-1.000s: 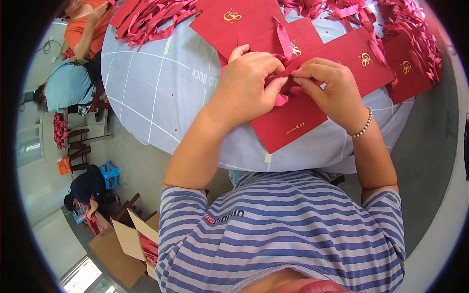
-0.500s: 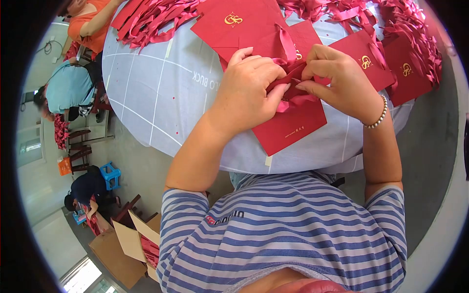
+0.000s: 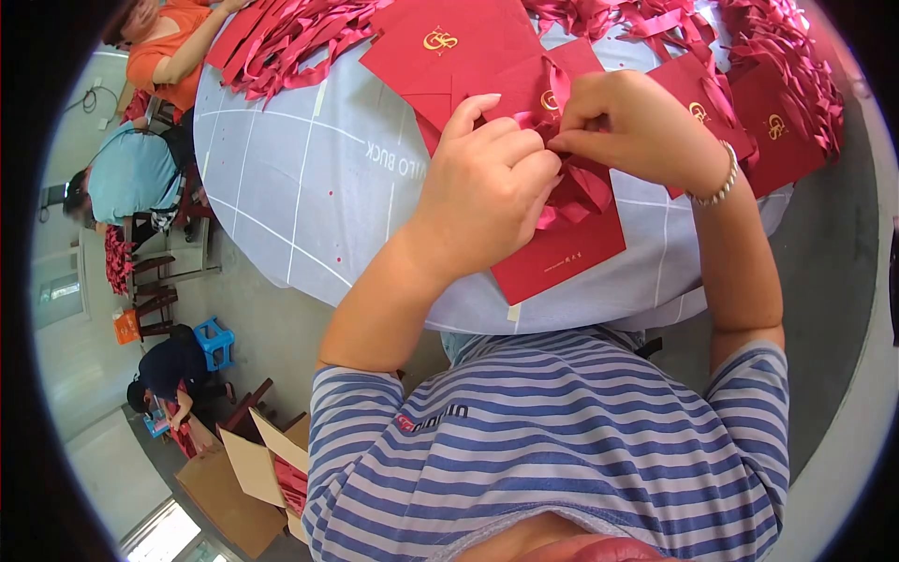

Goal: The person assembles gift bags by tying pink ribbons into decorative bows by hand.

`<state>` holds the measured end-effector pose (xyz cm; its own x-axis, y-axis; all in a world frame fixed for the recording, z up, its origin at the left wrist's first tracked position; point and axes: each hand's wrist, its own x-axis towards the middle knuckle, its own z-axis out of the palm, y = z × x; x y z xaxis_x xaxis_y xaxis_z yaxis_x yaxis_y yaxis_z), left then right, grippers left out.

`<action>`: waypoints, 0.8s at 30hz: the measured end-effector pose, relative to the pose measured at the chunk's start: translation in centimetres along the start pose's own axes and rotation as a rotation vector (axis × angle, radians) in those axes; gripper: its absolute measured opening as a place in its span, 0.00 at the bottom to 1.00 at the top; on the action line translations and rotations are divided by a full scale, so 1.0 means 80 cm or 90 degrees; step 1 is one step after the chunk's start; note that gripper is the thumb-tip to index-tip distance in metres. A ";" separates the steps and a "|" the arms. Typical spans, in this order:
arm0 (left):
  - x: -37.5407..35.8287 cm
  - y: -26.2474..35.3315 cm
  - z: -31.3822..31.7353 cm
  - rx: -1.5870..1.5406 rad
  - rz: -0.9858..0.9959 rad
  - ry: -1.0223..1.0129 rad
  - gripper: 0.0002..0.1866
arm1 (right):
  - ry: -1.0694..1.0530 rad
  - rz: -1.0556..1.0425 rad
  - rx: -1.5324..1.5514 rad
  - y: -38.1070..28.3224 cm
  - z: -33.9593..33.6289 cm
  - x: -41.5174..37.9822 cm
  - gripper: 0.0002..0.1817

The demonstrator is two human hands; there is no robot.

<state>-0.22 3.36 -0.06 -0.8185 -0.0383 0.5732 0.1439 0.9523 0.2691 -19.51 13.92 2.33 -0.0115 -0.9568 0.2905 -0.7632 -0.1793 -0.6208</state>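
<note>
A red paper bag (image 3: 562,262) with small light lettering lies at the near edge of the cloth, under my hands. Both hands meet over its ribbon (image 3: 567,201). My left hand (image 3: 492,183) has its fingers curled at the ribbon, index raised, the fingertips partly hidden. Close beside it, my right hand (image 3: 646,131) is closed in a pinch; whatever lies between thumb and finger is too small to make out. Behind them are more red bags (image 3: 440,70) with gold logos, and a pink ribbon loop (image 3: 558,82) stands up near my right hand.
Heaps of red ribboned bags (image 3: 304,42) lie on the round table's pale cloth (image 3: 262,178), with another pile (image 3: 796,66) at the right. Several people sit at the left, one in orange (image 3: 169,47). An open carton (image 3: 267,468) and a blue stool (image 3: 215,342) stand lower left.
My right hand has moved up and left, its wrist turned over the ribbon. My left hand has rotated slightly, its knuckles now more toward the camera. The bags shifted a little.
</note>
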 end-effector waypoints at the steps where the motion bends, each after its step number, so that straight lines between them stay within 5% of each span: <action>1: 0.000 0.000 0.001 -0.001 0.003 -0.001 0.08 | -0.111 0.040 0.023 0.002 -0.001 0.005 0.12; 3: -0.001 0.000 0.004 0.015 0.018 0.002 0.08 | -0.181 0.049 0.031 0.003 -0.009 0.024 0.14; 5: -0.001 -0.001 0.005 -0.001 0.017 0.005 0.08 | -0.461 0.120 -0.093 -0.008 -0.022 0.050 0.08; 9: -0.002 -0.004 0.007 -0.080 0.001 0.002 0.08 | -0.526 0.093 -0.006 -0.003 -0.016 0.056 0.08; 16: -0.005 -0.013 0.002 -0.245 -0.175 -0.083 0.07 | -0.400 0.081 0.072 0.028 0.002 0.026 0.11; 18: -0.003 -0.013 0.000 -0.287 -0.225 -0.111 0.06 | -0.334 0.055 0.117 0.029 0.004 0.021 0.06; 22: -0.003 -0.019 -0.002 -0.263 -0.176 -0.113 0.05 | -0.364 0.065 0.122 0.043 0.008 0.026 0.07; 24: 0.000 -0.019 -0.008 -0.389 -0.062 -0.171 0.04 | -0.252 0.002 0.061 0.061 0.008 0.026 0.07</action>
<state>-0.07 1.72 0.04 -0.9424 0.0366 0.3325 0.2863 0.6022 0.7452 -22.81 10.89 -0.57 0.2502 -0.9682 -0.0021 -0.6995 -0.1793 -0.6918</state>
